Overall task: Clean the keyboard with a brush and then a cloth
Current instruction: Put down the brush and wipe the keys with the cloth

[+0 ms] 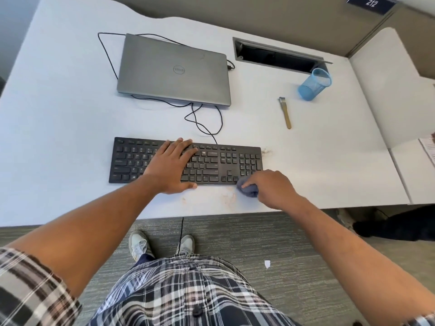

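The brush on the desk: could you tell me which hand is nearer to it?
Right. The right hand grips the cloth at the keyboard's near right corner, below the brush. The left hand lies flat on the keys, further left.

keyboard [211, 164]: black
cloth [247, 189]: grey-blue
laptop [174, 69]: silver-grey
mesh cup [314, 84]: light blue
shirt [188, 290]: navy-white plaid

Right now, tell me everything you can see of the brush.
The brush is small, with a pale wooden handle, a metal band and short bristles at its far end. It lies flat on the desk, handle pointing toward the person, nearly straight with a slight lean. It sits beyond the keyboard's right end, just in front of the blue mesh cup. Nothing touches it; neither hand holds it.
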The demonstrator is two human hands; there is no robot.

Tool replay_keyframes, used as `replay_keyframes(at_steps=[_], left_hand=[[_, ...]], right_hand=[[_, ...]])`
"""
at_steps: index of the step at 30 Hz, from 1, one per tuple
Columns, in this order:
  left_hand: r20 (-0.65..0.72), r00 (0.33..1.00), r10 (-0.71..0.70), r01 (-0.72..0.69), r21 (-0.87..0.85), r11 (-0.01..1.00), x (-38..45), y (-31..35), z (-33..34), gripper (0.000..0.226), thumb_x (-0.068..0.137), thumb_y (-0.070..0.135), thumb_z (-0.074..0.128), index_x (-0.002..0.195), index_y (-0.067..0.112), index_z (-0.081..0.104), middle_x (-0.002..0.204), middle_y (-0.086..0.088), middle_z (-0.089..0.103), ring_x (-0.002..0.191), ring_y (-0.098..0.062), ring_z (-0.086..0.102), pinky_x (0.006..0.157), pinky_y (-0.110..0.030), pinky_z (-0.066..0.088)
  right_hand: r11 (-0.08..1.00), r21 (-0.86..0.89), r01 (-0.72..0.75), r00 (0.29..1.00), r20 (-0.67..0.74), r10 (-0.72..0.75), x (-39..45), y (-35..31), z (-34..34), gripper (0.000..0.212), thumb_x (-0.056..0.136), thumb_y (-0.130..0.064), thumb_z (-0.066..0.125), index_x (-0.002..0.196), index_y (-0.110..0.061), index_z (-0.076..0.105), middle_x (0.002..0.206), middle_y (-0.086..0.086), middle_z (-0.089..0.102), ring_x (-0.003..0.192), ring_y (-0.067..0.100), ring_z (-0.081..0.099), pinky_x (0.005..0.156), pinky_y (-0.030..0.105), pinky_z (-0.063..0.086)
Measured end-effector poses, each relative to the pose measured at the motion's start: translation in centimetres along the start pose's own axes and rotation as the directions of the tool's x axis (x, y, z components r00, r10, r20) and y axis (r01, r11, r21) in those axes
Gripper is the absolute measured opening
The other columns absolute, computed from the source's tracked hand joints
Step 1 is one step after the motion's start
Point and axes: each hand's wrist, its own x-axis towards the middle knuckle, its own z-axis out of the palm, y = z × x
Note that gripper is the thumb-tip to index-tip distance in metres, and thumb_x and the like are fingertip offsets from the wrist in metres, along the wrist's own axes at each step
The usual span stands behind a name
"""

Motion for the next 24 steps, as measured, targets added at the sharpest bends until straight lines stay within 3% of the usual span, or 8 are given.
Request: replay_keyframes(at_steps=[2,5,8,10,12,13,20,24], left_hand=[[0.035,0.999,-0.006,0.005,0.002,1.000,0.1,0.0,-0.2,0.116,0.082,0.088,0.055,0.168,0.027,0.005,0.177,-0.004,-0.001,0.164,-0.028,-0.004,0.132,-0.048,-0.006],[0.061,0.998,-0.017,0.016,0.006,1.000,0.4,0.3,-0.6,0.117,0.082,0.087,0.059,0.167,0.026,0.006,0.177,-0.004,-0.001,0.164,-0.028,-0.003,0.132,-0.049,-0.004],[0.076,0.997,-0.023,0.023,0.007,1.000,0.5,0.3,-0.9,0.118,0.081,0.086,0.061,0.167,0.026,0.007,0.177,-0.004,0.000,0.164,-0.028,-0.001,0.133,-0.049,-0.003],[0.075,0.997,-0.027,0.027,0.002,1.000,0.4,0.3,-1.0,0.119,0.080,0.087,0.061,0.167,0.026,0.008,0.176,-0.004,0.001,0.164,-0.028,0.000,0.133,-0.049,-0.002],[0.065,0.998,-0.027,0.026,0.006,1.000,0.4,0.4,-1.0,0.119,0.079,0.087,0.061,0.167,0.026,0.009,0.176,-0.004,0.003,0.163,-0.029,0.002,0.133,-0.049,-0.002],[0.059,0.998,-0.025,0.025,0.005,1.000,0.4,0.3,-1.0,0.118,0.079,0.087,0.062,0.166,0.026,0.011,0.176,-0.005,0.005,0.163,-0.029,0.004,0.133,-0.049,-0.001],[0.023,0.999,-0.022,0.023,-0.015,1.000,0.3,0.3,-0.9,0.117,0.077,0.088,0.062,0.165,0.027,0.014,0.174,-0.005,0.009,0.162,-0.029,0.006,0.133,-0.048,-0.002],[0.006,1.000,-0.016,0.016,-0.017,1.000,0.2,0.3,-0.8,0.117,0.077,0.088,0.062,0.165,0.026,0.015,0.174,-0.005,0.010,0.162,-0.029,0.007,0.133,-0.048,-0.002]], right_hand=[[0.998,0.045,-0.034,0.999,-0.031,0.036,0.7,0.4,-1.5,0.047,0.094,-0.002,0.065,0.122,-0.039,0.075,0.129,-0.008,0.072,0.092,0.017,0.066,0.079,0.028,0.048],[0.984,0.139,-0.107,0.964,-0.228,0.137,3.3,1.1,-3.4,0.054,0.093,0.001,0.059,0.124,-0.042,0.072,0.119,-0.006,0.071,0.098,0.022,0.066,0.080,0.032,0.050],[0.972,0.224,-0.073,0.937,-0.318,0.144,5.9,1.3,-2.3,0.066,0.088,0.006,0.051,0.088,-0.058,0.064,0.090,-0.014,0.057,0.082,0.017,0.058,0.073,0.034,0.050],[0.975,0.199,-0.098,0.940,-0.304,0.157,5.9,1.2,-0.5,0.060,0.082,0.013,0.054,0.101,-0.042,0.072,0.107,-0.005,0.068,0.097,0.028,0.066,0.081,0.040,0.055],[0.977,0.154,-0.150,0.932,-0.307,0.192,5.1,1.0,1.1,0.067,0.082,0.010,0.064,0.137,-0.028,0.065,0.145,0.002,0.058,0.128,0.029,0.057,0.101,0.042,0.050],[0.976,0.146,-0.165,0.932,-0.302,0.202,4.5,0.9,1.7,0.071,0.083,0.007,0.066,0.144,-0.028,0.060,0.152,0.003,0.053,0.133,0.029,0.054,0.103,0.042,0.048],[0.971,0.151,-0.183,0.938,-0.270,0.219,0.4,0.2,3.8,0.058,0.092,-0.006,0.065,0.143,-0.032,0.060,0.149,0.001,0.057,0.125,0.027,0.062,0.096,0.040,0.052],[0.958,0.227,-0.177,0.957,-0.188,0.221,-1.0,-0.4,3.0,0.037,0.098,-0.016,0.063,0.130,-0.033,0.070,0.130,-0.005,0.069,0.108,0.024,0.070,0.090,0.040,0.058]])
